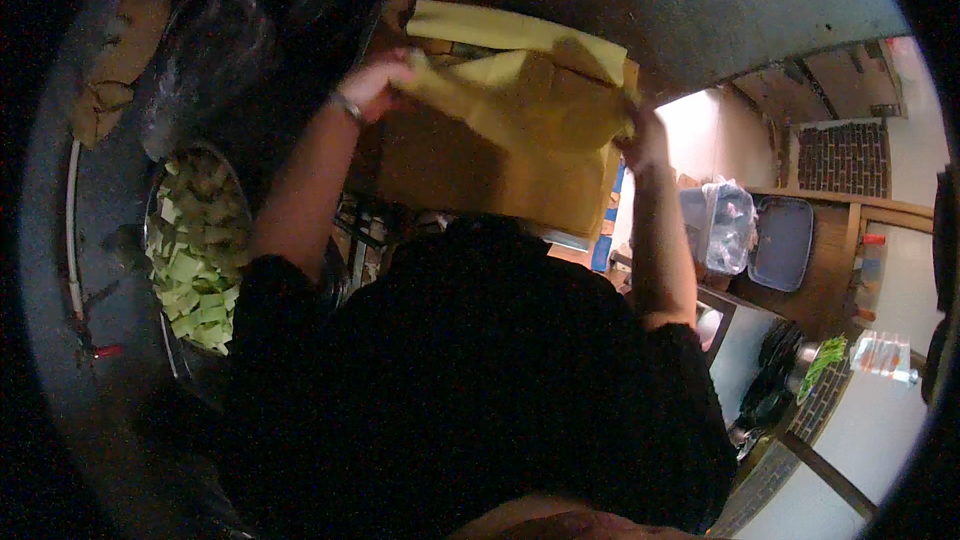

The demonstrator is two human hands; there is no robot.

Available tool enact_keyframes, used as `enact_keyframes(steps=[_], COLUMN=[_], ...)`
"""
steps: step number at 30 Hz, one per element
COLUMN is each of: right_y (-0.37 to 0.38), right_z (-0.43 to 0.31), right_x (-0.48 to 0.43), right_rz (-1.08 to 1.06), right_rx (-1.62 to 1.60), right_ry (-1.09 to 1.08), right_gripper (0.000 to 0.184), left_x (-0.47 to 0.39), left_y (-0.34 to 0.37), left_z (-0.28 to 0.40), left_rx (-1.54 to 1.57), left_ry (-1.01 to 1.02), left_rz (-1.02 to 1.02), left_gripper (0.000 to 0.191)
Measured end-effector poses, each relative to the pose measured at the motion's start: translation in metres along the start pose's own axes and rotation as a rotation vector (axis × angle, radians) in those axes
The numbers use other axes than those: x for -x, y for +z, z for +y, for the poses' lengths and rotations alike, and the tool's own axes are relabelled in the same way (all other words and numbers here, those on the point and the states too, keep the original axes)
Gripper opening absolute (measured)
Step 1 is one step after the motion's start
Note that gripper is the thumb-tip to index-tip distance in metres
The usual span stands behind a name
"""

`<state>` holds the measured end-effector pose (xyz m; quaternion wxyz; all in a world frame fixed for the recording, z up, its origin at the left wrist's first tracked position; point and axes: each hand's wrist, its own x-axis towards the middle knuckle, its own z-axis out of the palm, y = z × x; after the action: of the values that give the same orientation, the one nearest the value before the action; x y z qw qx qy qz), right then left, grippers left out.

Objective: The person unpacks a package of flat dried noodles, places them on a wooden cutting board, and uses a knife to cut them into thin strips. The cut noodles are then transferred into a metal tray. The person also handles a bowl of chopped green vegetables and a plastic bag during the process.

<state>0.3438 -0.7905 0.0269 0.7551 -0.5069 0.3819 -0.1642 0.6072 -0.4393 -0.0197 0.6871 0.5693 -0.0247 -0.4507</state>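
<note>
A thin yellow sheet point(517, 97), perhaps paper or cloth, stretches between my hands above a brown cardboard box point(442, 157). My left hand point(379, 84) pinches its left corner. On the opposite side, my right hand point(643, 139) grips the right edge; blur and shadow hide its fingers. A flat yellow strip point(517, 26) lies along the far side of the box, partly covering what looks like an opening. What the box holds is mostly hidden by the sheet.
Left of me stands a metal bowl heaped with cut pale green vegetable pieces point(199, 292), with a clear plastic bag point(206, 52) beyond it. At right, a wooden shelf carries a clear bag point(727, 225) and a grey plastic tub point(781, 244). Chopped greens point(823, 367) sit farther off.
</note>
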Motion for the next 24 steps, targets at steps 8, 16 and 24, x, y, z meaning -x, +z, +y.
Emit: enact_keyframes(steps=[8,16,24], right_y=[-0.013,-0.064,-0.079], right_z=[-0.037,0.134,0.152], right_x=[0.026,0.046,0.063], right_rz=[-0.164,0.041,0.242], right_rx=[-0.183,0.836,1.167], right_ry=[-0.067,-0.196,-0.416], right_gripper=[0.038,0.049,0.064], left_x=[0.074,0.093,0.093], left_y=[0.039,-0.020,-0.028], left_z=[0.045,-0.134,-0.162], left_rx=[0.132,-0.862,-1.157], left_ry=[0.487,0.151,0.376], left_rz=[-0.137,0.229,0.217], left_gripper=[0.065,0.053,0.056])
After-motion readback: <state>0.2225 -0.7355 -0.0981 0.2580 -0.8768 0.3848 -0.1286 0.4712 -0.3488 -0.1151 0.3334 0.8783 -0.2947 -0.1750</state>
